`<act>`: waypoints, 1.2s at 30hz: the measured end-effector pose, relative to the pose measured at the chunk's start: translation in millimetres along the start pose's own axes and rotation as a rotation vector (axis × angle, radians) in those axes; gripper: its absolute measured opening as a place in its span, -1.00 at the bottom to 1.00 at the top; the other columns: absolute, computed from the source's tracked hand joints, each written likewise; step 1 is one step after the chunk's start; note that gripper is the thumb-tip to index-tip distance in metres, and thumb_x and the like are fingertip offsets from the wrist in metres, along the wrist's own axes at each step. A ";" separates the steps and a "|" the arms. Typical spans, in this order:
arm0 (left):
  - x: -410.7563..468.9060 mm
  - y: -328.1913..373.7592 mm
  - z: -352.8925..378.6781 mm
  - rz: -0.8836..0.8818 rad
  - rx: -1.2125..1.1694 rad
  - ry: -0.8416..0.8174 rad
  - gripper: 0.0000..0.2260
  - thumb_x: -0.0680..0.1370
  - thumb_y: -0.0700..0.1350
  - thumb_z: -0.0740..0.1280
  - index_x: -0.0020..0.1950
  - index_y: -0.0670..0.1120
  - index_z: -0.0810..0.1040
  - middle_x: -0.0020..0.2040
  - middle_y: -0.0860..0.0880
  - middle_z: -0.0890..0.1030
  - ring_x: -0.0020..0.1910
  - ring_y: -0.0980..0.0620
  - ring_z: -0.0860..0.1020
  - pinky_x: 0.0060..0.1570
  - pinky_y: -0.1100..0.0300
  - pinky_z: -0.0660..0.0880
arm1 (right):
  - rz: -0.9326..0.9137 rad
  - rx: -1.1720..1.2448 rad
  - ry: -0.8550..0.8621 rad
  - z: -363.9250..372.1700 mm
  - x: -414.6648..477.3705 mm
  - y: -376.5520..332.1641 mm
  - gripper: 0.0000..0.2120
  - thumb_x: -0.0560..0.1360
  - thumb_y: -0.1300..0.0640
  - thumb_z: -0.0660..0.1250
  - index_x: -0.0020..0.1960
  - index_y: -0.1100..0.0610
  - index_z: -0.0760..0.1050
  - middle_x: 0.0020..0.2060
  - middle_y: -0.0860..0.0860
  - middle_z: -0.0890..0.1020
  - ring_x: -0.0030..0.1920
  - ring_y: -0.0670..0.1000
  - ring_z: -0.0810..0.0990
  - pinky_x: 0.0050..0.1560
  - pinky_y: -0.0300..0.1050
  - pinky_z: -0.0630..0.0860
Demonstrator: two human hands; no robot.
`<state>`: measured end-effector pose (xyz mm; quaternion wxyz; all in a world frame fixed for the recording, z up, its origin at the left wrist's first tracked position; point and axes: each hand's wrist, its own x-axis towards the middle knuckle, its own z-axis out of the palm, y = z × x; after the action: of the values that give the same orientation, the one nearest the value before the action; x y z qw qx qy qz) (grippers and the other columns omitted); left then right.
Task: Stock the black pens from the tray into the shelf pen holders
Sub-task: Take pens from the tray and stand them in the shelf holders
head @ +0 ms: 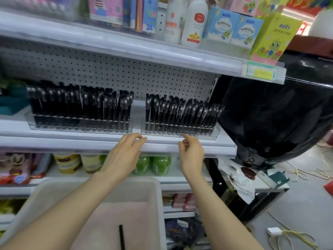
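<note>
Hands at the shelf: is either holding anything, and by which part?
Nothing is held: left hand and right hand are empty by the right pen holder; one black pen lies in the tray.

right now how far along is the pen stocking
Nearly done. Done: the left holder and right holder on the shelf stand packed with black pens. In hand: nothing; the left hand and right hand hover empty at the shelf edge near the right holder. Left: one black pen shows in the tray.
</note>
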<state>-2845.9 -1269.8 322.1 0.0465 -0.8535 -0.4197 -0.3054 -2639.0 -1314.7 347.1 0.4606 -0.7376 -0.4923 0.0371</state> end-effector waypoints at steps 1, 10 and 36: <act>-12.2 -7.9 -3.1 -0.011 -0.004 0.006 -0.54 0.40 -0.30 0.46 0.29 -0.14 0.54 0.22 -0.09 0.52 0.17 -0.10 0.44 0.04 -0.02 0.56 | -0.011 0.010 -0.023 5.0 -12.2 -7.0 -0.73 0.58 0.20 0.30 0.26 0.13 0.55 -0.01 0.04 0.61 -0.08 -0.03 0.53 0.09 -0.07 0.50; -121.2 -73.2 -14.7 -0.096 0.068 -0.064 -0.59 0.34 -0.28 0.48 0.18 -0.19 0.61 0.10 -0.18 0.60 -0.03 -0.26 0.57 -0.01 -0.06 0.57 | -0.091 -0.074 -0.353 56.7 -125.3 -49.1 -0.81 0.50 0.18 0.36 0.10 0.13 0.63 -0.11 0.03 0.68 -0.08 0.02 0.61 -0.08 -0.23 0.42; -86.1 -51.9 -27.2 0.213 -0.111 -0.149 -0.83 0.44 -0.09 0.48 0.02 -0.02 0.67 -0.09 0.00 0.61 -0.06 -0.09 0.55 -0.06 0.05 0.52 | 0.089 -0.008 -0.671 41.6 -125.6 -65.9 -0.91 0.49 0.02 0.38 -0.04 -0.01 0.61 -0.38 -0.07 0.60 -0.38 -0.08 0.51 -0.28 -0.19 0.48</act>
<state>-2937.4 -1304.8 286.8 0.0002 -0.9148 -0.3113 -0.2574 -2770.1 -1377.5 320.4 0.2681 -0.7070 -0.5837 0.2959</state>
